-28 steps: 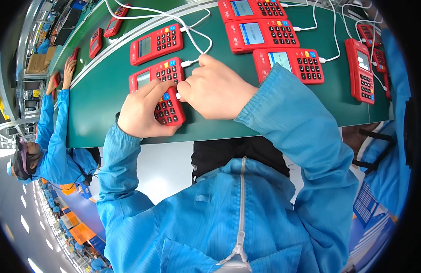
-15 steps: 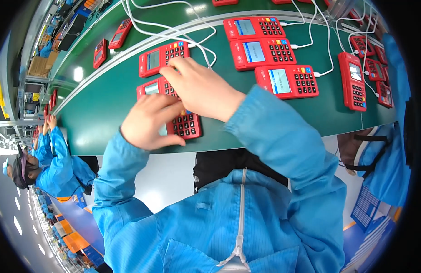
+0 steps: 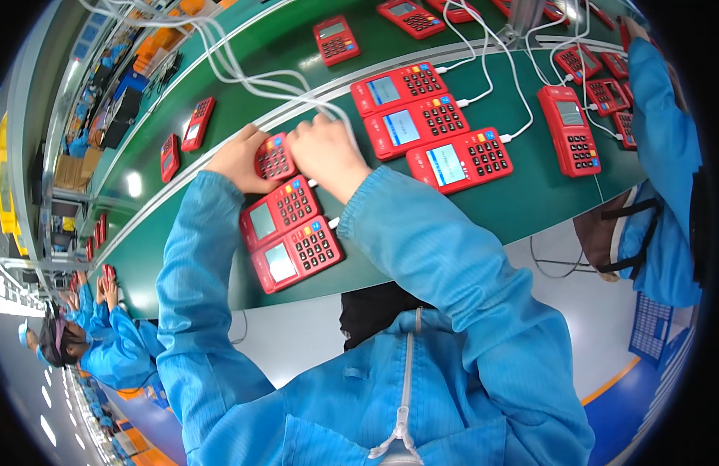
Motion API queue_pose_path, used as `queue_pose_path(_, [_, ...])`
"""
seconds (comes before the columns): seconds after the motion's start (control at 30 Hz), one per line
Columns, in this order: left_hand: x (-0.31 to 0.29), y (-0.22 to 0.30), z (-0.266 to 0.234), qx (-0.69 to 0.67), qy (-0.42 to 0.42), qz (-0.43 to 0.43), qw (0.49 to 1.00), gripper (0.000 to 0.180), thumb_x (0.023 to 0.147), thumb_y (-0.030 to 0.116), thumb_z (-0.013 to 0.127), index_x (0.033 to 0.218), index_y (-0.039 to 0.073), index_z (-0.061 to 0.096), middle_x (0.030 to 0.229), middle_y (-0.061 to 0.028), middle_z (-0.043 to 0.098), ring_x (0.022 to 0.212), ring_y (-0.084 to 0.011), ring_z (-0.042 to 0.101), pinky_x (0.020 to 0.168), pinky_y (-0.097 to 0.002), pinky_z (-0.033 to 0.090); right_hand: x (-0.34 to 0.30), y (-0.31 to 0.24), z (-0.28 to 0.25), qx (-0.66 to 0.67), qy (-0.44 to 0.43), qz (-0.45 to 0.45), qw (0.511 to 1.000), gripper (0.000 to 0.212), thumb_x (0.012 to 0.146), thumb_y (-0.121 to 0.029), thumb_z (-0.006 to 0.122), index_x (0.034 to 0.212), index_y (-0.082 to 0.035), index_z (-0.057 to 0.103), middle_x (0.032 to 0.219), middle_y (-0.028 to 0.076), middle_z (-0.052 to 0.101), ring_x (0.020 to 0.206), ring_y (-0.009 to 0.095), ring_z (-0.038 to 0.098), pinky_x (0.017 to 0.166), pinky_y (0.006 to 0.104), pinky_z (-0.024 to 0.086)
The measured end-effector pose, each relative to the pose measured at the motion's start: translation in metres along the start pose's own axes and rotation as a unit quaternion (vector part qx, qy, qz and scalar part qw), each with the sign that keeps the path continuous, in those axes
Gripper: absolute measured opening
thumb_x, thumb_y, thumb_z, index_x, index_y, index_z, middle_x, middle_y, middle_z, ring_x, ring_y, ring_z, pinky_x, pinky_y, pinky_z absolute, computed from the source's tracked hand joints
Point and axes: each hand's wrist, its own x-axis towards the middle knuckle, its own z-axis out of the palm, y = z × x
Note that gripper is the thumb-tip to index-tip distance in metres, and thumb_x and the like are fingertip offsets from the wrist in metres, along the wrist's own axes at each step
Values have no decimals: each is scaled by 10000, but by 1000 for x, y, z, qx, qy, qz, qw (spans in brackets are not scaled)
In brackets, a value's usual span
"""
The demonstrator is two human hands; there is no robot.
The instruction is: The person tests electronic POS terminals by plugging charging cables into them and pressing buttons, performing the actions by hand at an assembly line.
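My left hand (image 3: pixel 241 161) is closed around a red card payment terminal (image 3: pixel 275 158), whose black keypad shows between my hands. At that terminal's right end, my right hand (image 3: pixel 325 152) has its fingers curled together beside the white cables (image 3: pixel 297 96); what they pinch is hidden. Just nearer to me lie two more red terminals, an upper one (image 3: pixel 280 210) and a lower one (image 3: pixel 297 253), side by side with lit screens. White plugs show at their right ends.
Right of my hands, three cabled terminals (image 3: pixel 421 124) lie in a staggered row. A single terminal (image 3: pixel 569 130) lies farther right, near several others. Terminals also lie on the green strip (image 3: pixel 282 48) beyond the metal rail. Co-workers in blue sleeves (image 3: pixel 666 116) are at both sides.
The view has shifted. Both hands have moved off the two nearer terminals to the farthest of the three. My left hand, spread before, now grips that terminal.
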Motion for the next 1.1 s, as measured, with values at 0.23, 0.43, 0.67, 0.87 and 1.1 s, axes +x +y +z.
queue_pose_path(0.23, [-42,-32,-27,-312,-187,-113,925,895,512,247,926,1267,-32,533,1131,-61,615,1045,-114,550,987,-285,423,-3,-29,-18,86,48,-48,994,97,801,-180,597,861,-104,609,682,36,632,651,200,652,528,341,492])
queue_pose_path(0.43, [-70,-80,-41,-435,-264,-129,851,1081,556,587,892,1320,-49,468,1146,-85,599,1061,-149,555,983,-304,431,-7,-27,-27,121,26,-47,991,71,791,-154,601,829,-95,595,677,62,647,638,215,667,532,337,512])
queue_pose_path(0.67, [-39,-183,-9,-368,192,-248,876,636,852,367,748,1306,-16,520,1126,-86,628,961,-161,594,822,-273,472,-12,-20,-25,132,77,-74,985,108,831,-167,604,808,-80,543,607,25,563,557,193,627,451,331,467])
queue_pose_path(0.87, [110,-152,26,33,345,-427,835,795,655,563,806,1147,-30,612,1138,-297,624,1152,-440,560,960,-502,458,-15,-2,-7,180,72,-72,978,58,797,-135,602,787,-83,578,745,39,571,745,197,618,567,332,509])
queue_pose_path(1.1, [194,-54,-2,223,290,137,921,483,842,155,631,1318,162,542,1342,-170,510,1225,-348,517,996,-469,442,-9,-8,-6,175,97,-72,977,73,797,-155,612,770,-87,612,775,46,575,819,223,589,589,319,514])
